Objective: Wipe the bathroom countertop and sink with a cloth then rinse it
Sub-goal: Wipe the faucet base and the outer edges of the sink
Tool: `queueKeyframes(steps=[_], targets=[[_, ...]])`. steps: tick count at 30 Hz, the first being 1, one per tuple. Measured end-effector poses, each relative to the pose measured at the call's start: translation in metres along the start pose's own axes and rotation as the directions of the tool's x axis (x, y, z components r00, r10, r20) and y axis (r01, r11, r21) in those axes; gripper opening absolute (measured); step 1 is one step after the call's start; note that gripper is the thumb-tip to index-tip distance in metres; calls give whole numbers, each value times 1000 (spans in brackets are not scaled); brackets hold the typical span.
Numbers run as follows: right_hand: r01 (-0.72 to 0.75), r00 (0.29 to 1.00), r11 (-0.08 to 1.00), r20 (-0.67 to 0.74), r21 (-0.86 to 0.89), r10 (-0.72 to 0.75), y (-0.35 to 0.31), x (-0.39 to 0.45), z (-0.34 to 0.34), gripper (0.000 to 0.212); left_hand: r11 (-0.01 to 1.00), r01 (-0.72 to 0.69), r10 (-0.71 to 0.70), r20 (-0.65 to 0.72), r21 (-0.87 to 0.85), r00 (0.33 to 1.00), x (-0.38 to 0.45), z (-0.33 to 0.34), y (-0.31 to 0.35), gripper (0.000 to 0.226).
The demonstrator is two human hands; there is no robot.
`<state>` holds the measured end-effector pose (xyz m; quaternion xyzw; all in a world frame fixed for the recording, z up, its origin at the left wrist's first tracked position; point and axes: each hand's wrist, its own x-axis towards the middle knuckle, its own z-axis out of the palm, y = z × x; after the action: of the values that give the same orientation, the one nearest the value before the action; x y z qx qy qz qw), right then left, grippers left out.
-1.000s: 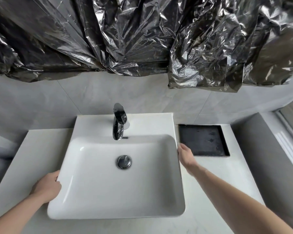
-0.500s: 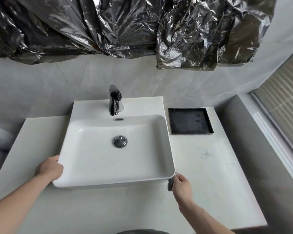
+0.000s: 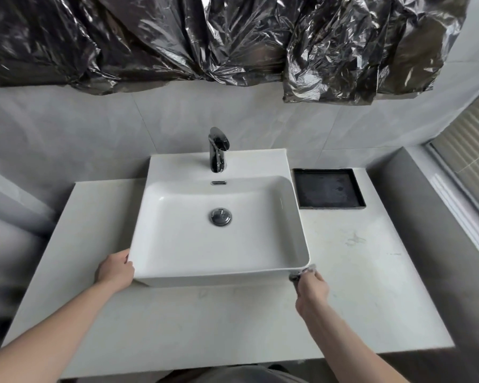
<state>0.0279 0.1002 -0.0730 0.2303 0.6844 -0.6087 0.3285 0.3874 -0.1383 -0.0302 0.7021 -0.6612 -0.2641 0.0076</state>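
A white rectangular sink (image 3: 177,236) stands on a pale countertop (image 3: 357,286), with a chrome faucet (image 3: 217,150) at its back and a chrome drain plug (image 3: 220,217) in the basin. My left hand (image 3: 114,272) rests against the sink's front left corner. My right hand (image 3: 311,286) grips a small grey cloth (image 3: 300,273) and holds it against the sink's front right corner at counter level. Most of the cloth is hidden inside the fist.
A black square tray (image 3: 329,189) lies on the counter right of the sink, at the back. Faint smudges (image 3: 354,240) mark the counter's right half. Crumpled dark plastic sheeting (image 3: 233,37) hangs over the wall above. A window ledge (image 3: 454,211) runs along the right.
My right hand slid from the sink's right rim near the tray down to the front right corner, where the cloth now shows. The view pulled back. My left hand stayed at the left corner.
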Motion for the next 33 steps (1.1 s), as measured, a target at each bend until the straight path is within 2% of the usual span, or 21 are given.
queueKeyframes(steps=[5,9,11,14,17,19,24,27,30,33], targets=[[-11,1000,999,19,-43,12,26,-34,25,22,998,-26,27,8,-58,1000,-3,0,-7,35],[-169,979,985,113,-26,171,60,-86,76,23,991,-42,47,35,-125,998,-6,-2,-18,27],[-256,952,963,149,-84,266,78,-105,100,28,979,-11,27,78,-204,997,-5,-1,-30,30],[-305,920,932,192,-195,341,99,-125,127,32,926,81,-17,173,-370,985,-2,4,-56,35],[-308,905,918,221,-250,364,112,-145,149,28,906,95,6,237,-412,971,-17,2,-71,22],[-315,887,905,250,-287,389,121,-159,163,28,895,102,25,276,-435,961,-28,-1,-77,24],[-291,840,863,322,-414,437,142,-193,197,25,822,251,-8,430,-512,903,-40,-3,-88,20],[-285,799,826,356,-486,484,152,-204,206,19,742,356,-2,529,-568,849,-42,-5,-85,23],[-216,768,798,406,-563,495,156,-211,206,17,641,453,22,604,-620,796,-41,-2,-77,29],[-121,748,776,457,-619,481,153,-216,201,20,538,514,19,619,-668,785,-41,4,-70,31]])
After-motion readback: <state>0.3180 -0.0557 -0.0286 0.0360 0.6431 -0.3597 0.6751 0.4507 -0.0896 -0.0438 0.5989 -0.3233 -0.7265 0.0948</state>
